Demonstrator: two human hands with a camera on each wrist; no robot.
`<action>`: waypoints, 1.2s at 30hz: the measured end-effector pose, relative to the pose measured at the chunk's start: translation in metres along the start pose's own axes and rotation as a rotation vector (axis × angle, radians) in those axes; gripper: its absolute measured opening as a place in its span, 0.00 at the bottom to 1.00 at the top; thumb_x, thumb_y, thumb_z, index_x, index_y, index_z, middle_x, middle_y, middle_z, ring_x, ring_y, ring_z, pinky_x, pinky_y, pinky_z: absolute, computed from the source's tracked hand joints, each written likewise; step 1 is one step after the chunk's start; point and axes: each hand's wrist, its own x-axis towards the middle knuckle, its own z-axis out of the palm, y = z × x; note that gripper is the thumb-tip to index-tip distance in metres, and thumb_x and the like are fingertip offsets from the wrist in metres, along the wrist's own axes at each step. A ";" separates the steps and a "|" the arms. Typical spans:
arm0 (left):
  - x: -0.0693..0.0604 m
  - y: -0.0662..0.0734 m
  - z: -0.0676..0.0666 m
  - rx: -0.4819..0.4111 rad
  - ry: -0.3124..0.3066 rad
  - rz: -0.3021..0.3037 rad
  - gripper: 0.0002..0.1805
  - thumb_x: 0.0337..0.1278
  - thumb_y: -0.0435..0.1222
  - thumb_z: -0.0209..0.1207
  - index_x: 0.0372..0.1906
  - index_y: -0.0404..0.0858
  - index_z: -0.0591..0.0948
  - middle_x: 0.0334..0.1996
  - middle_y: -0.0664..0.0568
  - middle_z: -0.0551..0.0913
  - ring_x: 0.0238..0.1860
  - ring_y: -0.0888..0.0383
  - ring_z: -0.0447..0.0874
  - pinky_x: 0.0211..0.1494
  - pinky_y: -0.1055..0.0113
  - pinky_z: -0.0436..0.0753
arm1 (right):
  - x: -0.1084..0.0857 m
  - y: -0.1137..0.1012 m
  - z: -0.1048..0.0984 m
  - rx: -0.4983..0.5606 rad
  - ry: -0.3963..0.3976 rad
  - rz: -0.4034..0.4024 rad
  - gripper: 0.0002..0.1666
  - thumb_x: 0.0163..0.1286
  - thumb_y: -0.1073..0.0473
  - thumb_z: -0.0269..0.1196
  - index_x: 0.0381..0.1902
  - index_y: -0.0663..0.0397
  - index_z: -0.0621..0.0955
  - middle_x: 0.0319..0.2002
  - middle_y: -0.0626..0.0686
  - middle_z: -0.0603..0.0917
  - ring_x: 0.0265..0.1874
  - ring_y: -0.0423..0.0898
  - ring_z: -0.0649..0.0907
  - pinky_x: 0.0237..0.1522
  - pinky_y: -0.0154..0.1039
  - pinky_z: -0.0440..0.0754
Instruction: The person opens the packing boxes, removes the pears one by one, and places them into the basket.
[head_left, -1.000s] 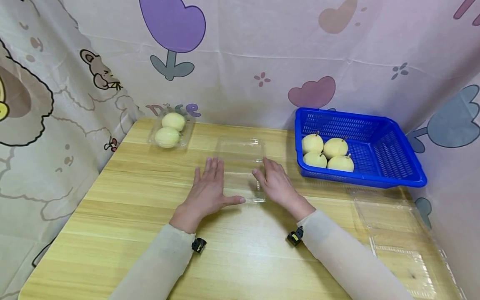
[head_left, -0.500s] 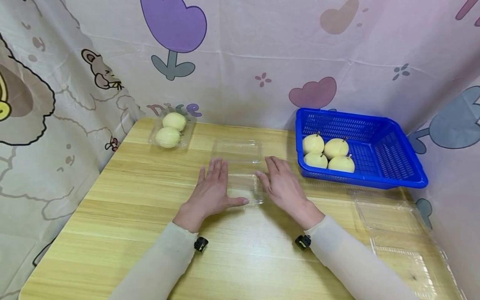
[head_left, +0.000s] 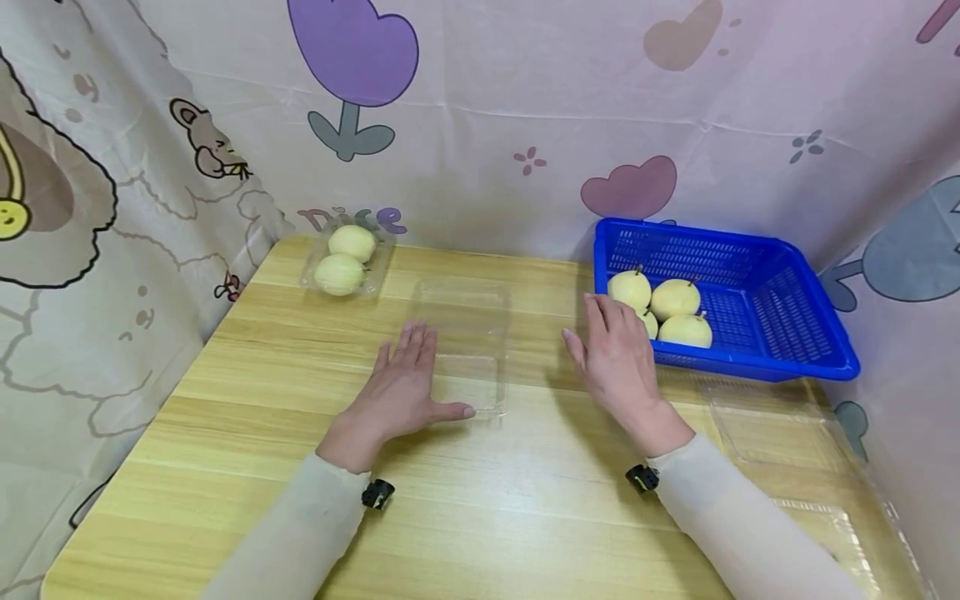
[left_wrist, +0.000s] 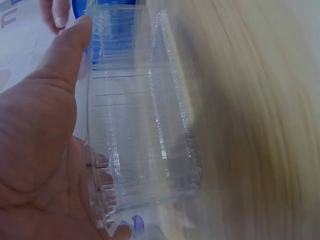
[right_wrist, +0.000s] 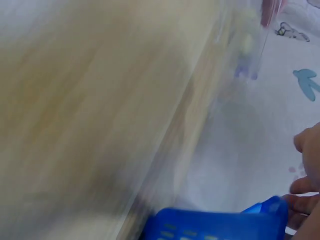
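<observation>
A clear plastic clamshell box (head_left: 467, 382) lies with its lid folded back on the middle of the table. Along its left side rests my left hand (head_left: 397, 387), fingers straight and thumb stretched across the near edge. The left wrist view shows the palm and thumb against the clear plastic wall (left_wrist: 135, 120). My right hand (head_left: 621, 358) is in the air by the near left corner of a blue basket (head_left: 738, 364), fingers loosely bent and holding nothing. Several pale yellow pears (head_left: 677, 298) sit in the basket's left end; the hand partly hides one.
At the back left stands a clear box holding two pears (head_left: 340, 275). More clear plastic packaging (head_left: 780, 425) lies at the table's right side, partly hidden by the right sleeve (head_left: 738, 500). A printed curtain (head_left: 487, 125) hangs behind the table (head_left: 487, 517).
My right hand has left the clamshell box and moved right to the basket. The box and my left hand have shifted slightly left.
</observation>
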 end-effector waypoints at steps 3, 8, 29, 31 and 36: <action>-0.005 -0.005 -0.004 0.005 -0.011 0.010 0.76 0.48 0.74 0.67 0.85 0.30 0.43 0.86 0.35 0.38 0.86 0.38 0.31 0.85 0.34 0.39 | -0.002 0.008 0.001 -0.022 -0.040 0.001 0.36 0.72 0.51 0.70 0.66 0.74 0.77 0.58 0.72 0.82 0.58 0.70 0.81 0.60 0.65 0.81; -0.017 -0.014 -0.010 0.019 -0.040 0.045 0.76 0.47 0.72 0.70 0.85 0.29 0.44 0.86 0.34 0.38 0.86 0.38 0.32 0.85 0.34 0.42 | -0.004 0.014 0.001 -0.058 -0.103 -0.015 0.38 0.74 0.49 0.68 0.67 0.76 0.75 0.61 0.74 0.80 0.61 0.70 0.80 0.67 0.65 0.77; -0.075 -0.055 -0.064 -0.004 -0.261 -0.018 0.79 0.30 0.57 0.84 0.83 0.26 0.50 0.83 0.25 0.42 0.82 0.24 0.40 0.79 0.24 0.48 | -0.004 0.015 0.003 -0.065 -0.100 -0.027 0.38 0.72 0.51 0.70 0.65 0.79 0.76 0.61 0.75 0.81 0.61 0.70 0.80 0.69 0.64 0.76; -0.077 -0.061 -0.068 -0.010 -0.272 -0.028 0.79 0.30 0.55 0.85 0.83 0.27 0.50 0.82 0.24 0.42 0.82 0.23 0.39 0.78 0.24 0.48 | -0.004 0.015 0.003 -0.065 -0.096 -0.027 0.38 0.72 0.51 0.70 0.65 0.79 0.76 0.60 0.75 0.81 0.60 0.71 0.81 0.69 0.64 0.76; -0.076 -0.060 -0.069 0.037 -0.204 -0.039 0.73 0.39 0.57 0.81 0.84 0.31 0.52 0.82 0.23 0.46 0.80 0.21 0.42 0.76 0.20 0.49 | -0.004 0.015 0.003 -0.068 -0.094 -0.026 0.39 0.73 0.50 0.70 0.65 0.79 0.76 0.60 0.75 0.81 0.60 0.71 0.80 0.70 0.64 0.76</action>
